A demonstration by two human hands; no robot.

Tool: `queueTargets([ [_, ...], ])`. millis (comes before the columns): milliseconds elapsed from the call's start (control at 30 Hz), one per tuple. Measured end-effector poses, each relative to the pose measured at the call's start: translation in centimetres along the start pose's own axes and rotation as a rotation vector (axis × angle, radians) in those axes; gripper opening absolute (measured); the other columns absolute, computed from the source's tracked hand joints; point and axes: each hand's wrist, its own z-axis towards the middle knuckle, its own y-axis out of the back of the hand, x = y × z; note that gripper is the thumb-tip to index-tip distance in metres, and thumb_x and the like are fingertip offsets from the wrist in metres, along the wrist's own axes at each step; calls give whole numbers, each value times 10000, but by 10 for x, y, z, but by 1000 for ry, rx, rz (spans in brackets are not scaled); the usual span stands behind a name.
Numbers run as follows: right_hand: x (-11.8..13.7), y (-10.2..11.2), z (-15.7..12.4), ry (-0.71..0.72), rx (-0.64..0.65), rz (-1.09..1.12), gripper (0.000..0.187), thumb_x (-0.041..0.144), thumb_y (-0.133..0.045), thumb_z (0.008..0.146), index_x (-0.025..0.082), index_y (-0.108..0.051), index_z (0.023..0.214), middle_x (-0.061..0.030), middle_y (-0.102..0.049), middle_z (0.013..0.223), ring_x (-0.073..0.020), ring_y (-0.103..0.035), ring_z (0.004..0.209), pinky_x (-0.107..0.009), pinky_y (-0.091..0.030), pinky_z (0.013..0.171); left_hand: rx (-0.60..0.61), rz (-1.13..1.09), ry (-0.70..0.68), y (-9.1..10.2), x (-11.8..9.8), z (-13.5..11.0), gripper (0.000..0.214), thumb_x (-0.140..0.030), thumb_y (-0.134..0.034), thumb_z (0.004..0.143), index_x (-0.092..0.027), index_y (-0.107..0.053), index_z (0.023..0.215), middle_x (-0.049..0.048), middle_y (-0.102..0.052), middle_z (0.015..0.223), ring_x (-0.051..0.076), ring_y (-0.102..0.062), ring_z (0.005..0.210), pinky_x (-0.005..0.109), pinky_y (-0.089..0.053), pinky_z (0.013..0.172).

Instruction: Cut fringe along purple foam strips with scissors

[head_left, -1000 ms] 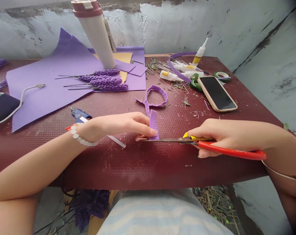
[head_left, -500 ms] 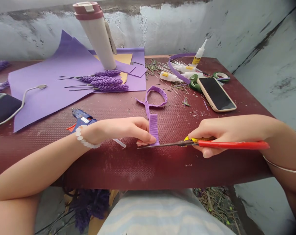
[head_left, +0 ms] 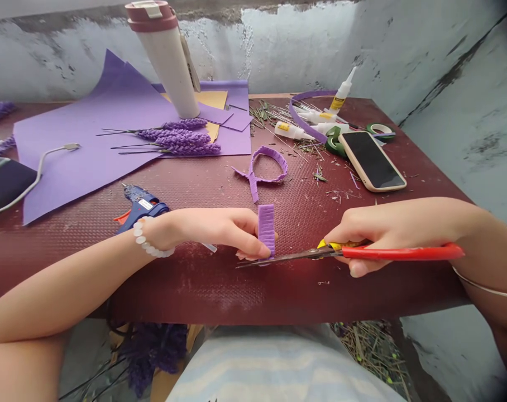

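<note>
Between the thumb and fingers of my left hand (head_left: 232, 231) is a short purple foam strip (head_left: 266, 229), held upright with a row of fringe cuts across it. My right hand (head_left: 373, 231) grips scissors (head_left: 400, 253) with red and yellow handles. Their blades point left and lie across the strip's lower end, just below my left thumb. Behind the strip, a curled fringed purple strip (head_left: 271, 178) rests in a loop on the table.
A blue glue gun (head_left: 142, 204) lies by my left wrist. Purple sheets (head_left: 81, 134) bear lavender-like stems (head_left: 178, 139) and a tumbler (head_left: 165, 67). At right are a phone (head_left: 373, 161), glue bottles (head_left: 341, 95), green tape (head_left: 334, 142) and scattered clippings on the dark red table (head_left: 220, 290).
Both hands have come slightly nearer to me, the strip and scissors with them. The held strip now stands apart from the looped strip's tail.
</note>
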Motion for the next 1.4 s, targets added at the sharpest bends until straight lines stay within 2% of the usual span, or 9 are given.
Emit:
queueTargets([
  [233, 0, -3, 0, 7, -26, 12, 419, 536, -809, 940, 292, -534, 740, 49, -486, 718, -191, -435, 660, -397, -316, 605, 11, -5, -8, 0, 3, -1, 391, -437, -823, 958, -240, -650, 667, 2, -577, 677, 176, -458, 661, 287, -391, 626],
  [400, -5, 0, 2, 38, 27, 42, 430, 544, -851, 918, 286, -552, 747, 64, -484, 698, -177, -422, 640, -387, -288, 595, 76, 11, 22, 5, 6, 1, 434, -506, -898, 923, -225, -654, 698, -9, -597, 710, 170, -490, 698, 284, -424, 663],
  [633, -9, 1, 4, 45, 36, 78, 400, 551, -872, 898, 277, -604, 784, 79, -455, 713, -166, -379, 644, -370, -280, 594, 72, 51, 50, 7, 5, -1, 451, -554, -863, 973, -216, -651, 762, -18, -578, 749, 163, -483, 717, 299, -399, 672],
  [867, -8, 1, 3, 17, 45, 52, 399, 480, -845, 912, 289, -537, 746, 88, -423, 686, -158, -353, 630, -368, -275, 588, 70, 59, 55, 6, 8, 0, 462, -568, -852, 996, -214, -652, 777, -16, -583, 767, 170, -501, 744, 303, -414, 695],
  [1000, -12, 2, 4, -8, 88, 78, 433, 511, -944, 799, 288, -574, 767, 102, -468, 667, -152, -374, 626, -362, -256, 577, 111, 50, 33, 4, 10, 1, 426, -544, -858, 1004, -211, -681, 806, -10, -612, 785, 187, -551, 786, 307, -459, 744],
  [1100, -15, 2, 5, -68, 89, 97, 579, 540, -1076, 586, 293, -591, 783, 115, -504, 647, -153, -399, 624, -354, -254, 555, 101, 50, 43, 3, 11, 1, 402, -527, -858, 1002, -204, -695, 825, -3, -632, 815, 194, -579, 828, 307, -488, 797],
  [1200, -16, 2, 5, -129, 62, 83, 714, 510, -1130, 397, 306, -567, 786, 123, -536, 650, -156, -408, 646, -345, -305, 552, 77, 49, 50, 3, 13, 0, 395, -526, -861, 994, -198, -703, 840, 4, -653, 846, 191, -584, 847, 302, -496, 804],
  [1300, -14, 3, 5, -174, 82, 83, 718, 495, -1125, 402, 308, -564, 810, 130, -548, 652, -158, -410, 658, -347, -366, 591, 50, 42, 29, 2, 14, -1, 389, -521, -857, 998, -206, -692, 843, 2, -648, 856, 185, -572, 839, 293, -490, 774],
  [1400, -11, 4, 5, -201, 95, 88, 686, 481, -1116, 433, 308, -572, 813, 127, -575, 649, -166, -426, 656, -355, -377, 603, 18, 49, 29, 1, 14, -1, 399, -518, -844, 1008, -206, -674, 826, 4, -635, 862, 184, -570, 849, 291, -499, 784],
])
